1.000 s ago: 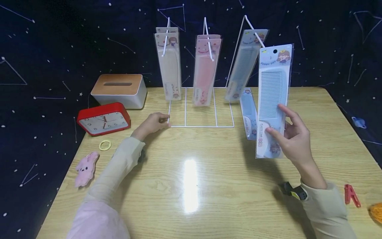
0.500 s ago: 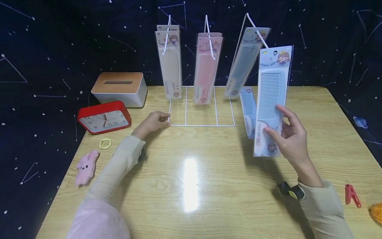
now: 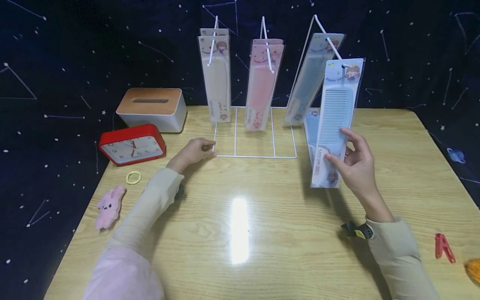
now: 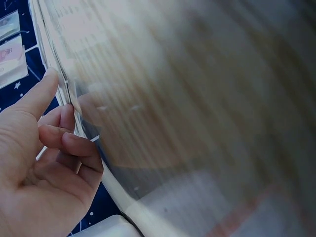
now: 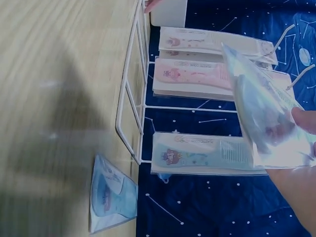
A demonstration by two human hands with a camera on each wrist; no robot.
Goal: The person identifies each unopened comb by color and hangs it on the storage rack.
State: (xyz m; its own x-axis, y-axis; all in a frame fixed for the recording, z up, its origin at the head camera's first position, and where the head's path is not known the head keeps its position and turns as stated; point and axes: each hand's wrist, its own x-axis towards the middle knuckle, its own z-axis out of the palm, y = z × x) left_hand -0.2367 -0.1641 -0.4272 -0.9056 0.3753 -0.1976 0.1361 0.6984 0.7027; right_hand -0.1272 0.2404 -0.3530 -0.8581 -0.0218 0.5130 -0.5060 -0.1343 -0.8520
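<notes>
My right hand (image 3: pixel 356 168) pinches the lower part of a packaged light-blue comb (image 3: pixel 335 118) between thumb and fingers. The hole in its card is at the tip of the white wire rack's (image 3: pixel 255 156) right hook, which seems to pass through it. Another packaged blue comb (image 3: pixel 313 77) hangs farther back on this hook. Packaged pink combs (image 3: pixel 260 87) hang from the middle hook, and beige combs (image 3: pixel 217 87) from the left one. With its fingertips, my left hand (image 3: pixel 193 152) grips the rack's front left corner. One more packaged blue comb (image 5: pixel 113 195) lies on the table, partly hidden in the head view.
At the left stand a tissue box (image 3: pixel 150 110) and a red clock (image 3: pixel 132 146). A yellow ring (image 3: pixel 133 177) and a pink plush toy (image 3: pixel 110 207) lie nearer. A red clip (image 3: pixel 444 248) and an orange ball of yarn (image 3: pixel 473 268) are at the right edge.
The right hand has moved the blue comb slightly left and back, so its card hole now meets the hook tip. The left hand keeps its hold on the rack.
</notes>
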